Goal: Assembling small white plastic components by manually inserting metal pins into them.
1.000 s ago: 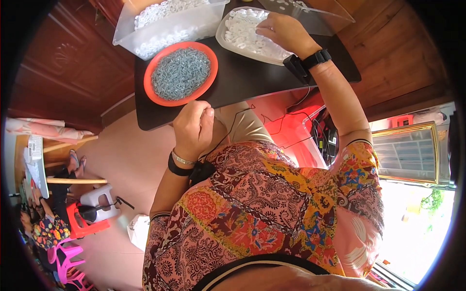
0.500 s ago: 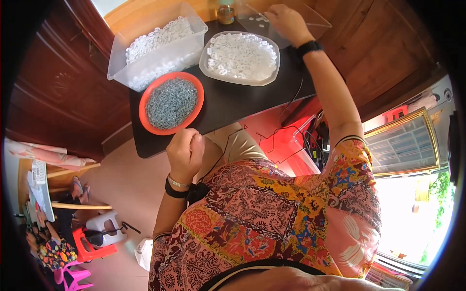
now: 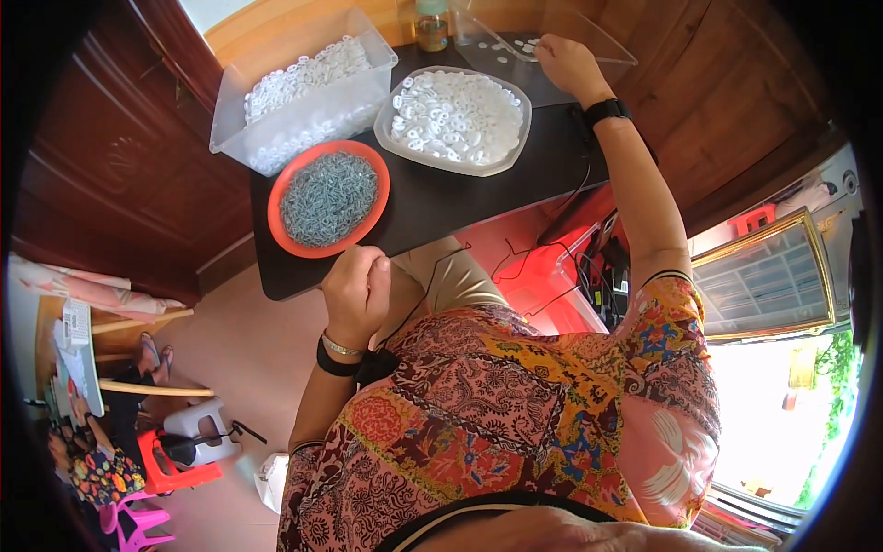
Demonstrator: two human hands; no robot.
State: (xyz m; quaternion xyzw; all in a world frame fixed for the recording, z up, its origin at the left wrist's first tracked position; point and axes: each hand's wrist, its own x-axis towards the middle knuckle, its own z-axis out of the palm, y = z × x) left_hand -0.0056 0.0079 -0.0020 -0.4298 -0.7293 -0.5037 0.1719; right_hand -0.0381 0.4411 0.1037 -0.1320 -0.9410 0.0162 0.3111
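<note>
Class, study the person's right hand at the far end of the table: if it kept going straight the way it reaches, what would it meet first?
Probably the clear tray with loose white rings, which the right hand seems already at; depth is unclear.

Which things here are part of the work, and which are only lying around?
In the work: right hand in the clear tray; white rings dish; orange bowl; clear bin; left hand.
Lying about: jar; red stool.

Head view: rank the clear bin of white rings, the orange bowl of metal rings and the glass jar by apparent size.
1. Clear bin of white rings, largest.
2. Orange bowl of metal rings.
3. Glass jar, smallest, though farthest and cut by the frame edge.
</note>
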